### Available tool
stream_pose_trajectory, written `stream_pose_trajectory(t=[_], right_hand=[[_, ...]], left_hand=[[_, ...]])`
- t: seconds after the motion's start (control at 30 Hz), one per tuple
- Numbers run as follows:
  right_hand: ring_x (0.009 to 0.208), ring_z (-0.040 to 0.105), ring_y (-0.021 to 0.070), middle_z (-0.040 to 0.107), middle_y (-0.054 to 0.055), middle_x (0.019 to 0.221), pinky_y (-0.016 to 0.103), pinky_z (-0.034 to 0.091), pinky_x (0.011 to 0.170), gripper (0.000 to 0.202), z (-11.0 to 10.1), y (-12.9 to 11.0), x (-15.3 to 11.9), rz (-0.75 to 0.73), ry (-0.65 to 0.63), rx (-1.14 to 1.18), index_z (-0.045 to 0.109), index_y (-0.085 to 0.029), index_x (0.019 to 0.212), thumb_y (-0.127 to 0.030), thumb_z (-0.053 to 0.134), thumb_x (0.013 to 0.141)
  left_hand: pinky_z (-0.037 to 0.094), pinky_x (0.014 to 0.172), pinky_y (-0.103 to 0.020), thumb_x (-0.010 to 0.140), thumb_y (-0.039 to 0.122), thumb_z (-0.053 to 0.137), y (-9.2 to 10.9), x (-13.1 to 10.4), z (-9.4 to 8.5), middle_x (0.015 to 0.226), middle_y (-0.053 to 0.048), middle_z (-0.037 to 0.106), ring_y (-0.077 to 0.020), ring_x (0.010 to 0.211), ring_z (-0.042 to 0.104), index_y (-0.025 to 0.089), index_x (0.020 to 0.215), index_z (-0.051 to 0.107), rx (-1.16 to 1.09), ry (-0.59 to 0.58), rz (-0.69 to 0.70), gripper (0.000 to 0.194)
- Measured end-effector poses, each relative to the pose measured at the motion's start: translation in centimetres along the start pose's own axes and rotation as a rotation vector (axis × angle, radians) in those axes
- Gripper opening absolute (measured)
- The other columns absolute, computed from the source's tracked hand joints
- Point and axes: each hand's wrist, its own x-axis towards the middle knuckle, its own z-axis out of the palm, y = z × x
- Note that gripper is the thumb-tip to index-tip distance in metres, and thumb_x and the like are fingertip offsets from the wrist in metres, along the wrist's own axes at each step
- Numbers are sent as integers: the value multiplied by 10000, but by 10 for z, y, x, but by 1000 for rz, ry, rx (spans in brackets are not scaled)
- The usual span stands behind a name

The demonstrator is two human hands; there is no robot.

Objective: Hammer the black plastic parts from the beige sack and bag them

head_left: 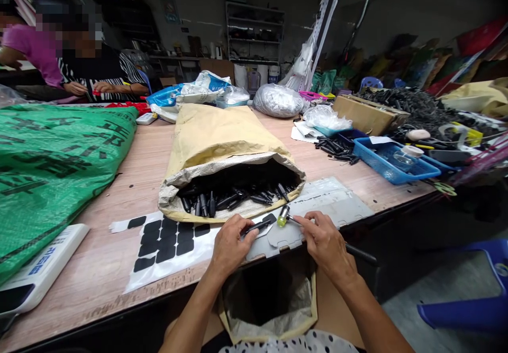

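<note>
My left hand pinches a slim black pen-like part over the grey board at the table's front edge. In my right hand is a small hammer; its head is metal with a yellow-green face, and its black handle sticks out behind my palm. The hammer head is just right of the black part, apart from it. Beyond my hands lies a paper sack, its mouth facing me, with many black parts inside. A sheet of black stickers lies left of my left hand.
An open sack hangs below the table edge at my lap. Left are a green woven bag and a white scale. To the right stand a blue tray and a cardboard box. Two people sit across at the far left.
</note>
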Motion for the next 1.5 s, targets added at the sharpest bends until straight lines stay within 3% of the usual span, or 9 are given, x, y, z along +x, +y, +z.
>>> stream_pose_trajectory(t=[0.47, 0.67, 0.8, 0.97, 1.07, 1.17, 1.3, 1.4, 1.5], right_hand=[[912, 551, 205, 663, 31, 1029, 335, 428, 840, 341, 7, 6, 2, 20, 25, 56, 717, -315, 1199, -163, 575, 929], [919, 540, 212, 660, 33, 1043, 338, 404, 812, 360, 8, 5, 0, 14, 29, 14, 701, -323, 1225, -169, 571, 927], [936, 536, 216, 656, 31, 1052, 339, 399, 814, 372, 8, 4, 0, 14, 25, 14, 694, -322, 1228, -150, 561, 926], [933, 542, 216, 656, 34, 1061, 344, 404, 831, 373, 7, 2, 0, 21, 19, 18, 686, -319, 1244, -157, 560, 933], [945, 548, 218, 657, 33, 1069, 345, 402, 824, 381, 6, 2, 0, 28, 19, 5, 684, -324, 1245, -153, 566, 926], [941, 548, 215, 657, 30, 1060, 345, 399, 817, 386, 7, 1, 0, 29, 22, -9, 684, -328, 1246, -150, 563, 926], [943, 547, 212, 656, 32, 1066, 345, 398, 826, 390, 7, 1, 0, 21, 19, 7, 683, -324, 1250, -145, 557, 928], [946, 547, 211, 656, 32, 1072, 345, 400, 835, 381, 6, 1, 0, 26, 17, 18, 681, -321, 1250, -148, 549, 938], [941, 544, 211, 655, 30, 1066, 344, 397, 830, 376, 6, 1, 0, 26, 17, 17, 679, -325, 1249, -152, 548, 942]], left_hand=[[420, 794, -324, 1036, 403, 403, 6, 0, -5, 820, -28, 589, -203, 861, 578, 201, 775, 608, 14, 3, 67, 389], [444, 774, -277, 1045, 370, 415, 33, -37, -5, 896, -27, 665, -171, 840, 616, 219, 1026, 642, -185, -164, 192, 274], [453, 766, -273, 1036, 371, 414, 39, -75, 24, 902, -26, 710, -175, 832, 659, 248, 1057, 651, -121, -482, 250, 268], [508, 884, -352, 1009, 345, 414, -10, -101, 80, 1088, -75, 748, -260, 1035, 699, 249, 1186, 643, 136, -644, -101, 306], [496, 994, -390, 985, 299, 436, -33, -107, 91, 1302, -124, 689, -283, 1217, 644, 221, 1351, 586, 198, -707, -238, 404], [510, 959, -384, 927, 278, 525, -21, -101, 73, 1245, -116, 717, -294, 1166, 669, 234, 1327, 625, 211, -741, -186, 415], [508, 749, -277, 908, 347, 608, 29, -65, 25, 909, 3, 767, -208, 848, 713, 301, 1093, 727, 27, -760, 60, 225], [492, 795, -252, 974, 340, 544, 52, -20, -1, 1018, 15, 763, -175, 907, 700, 305, 1154, 692, 7, -508, 140, 236], [490, 865, -297, 995, 282, 503, 52, 27, -8, 1202, -37, 718, -219, 1059, 680, 289, 1315, 597, 277, -179, 110, 334]])
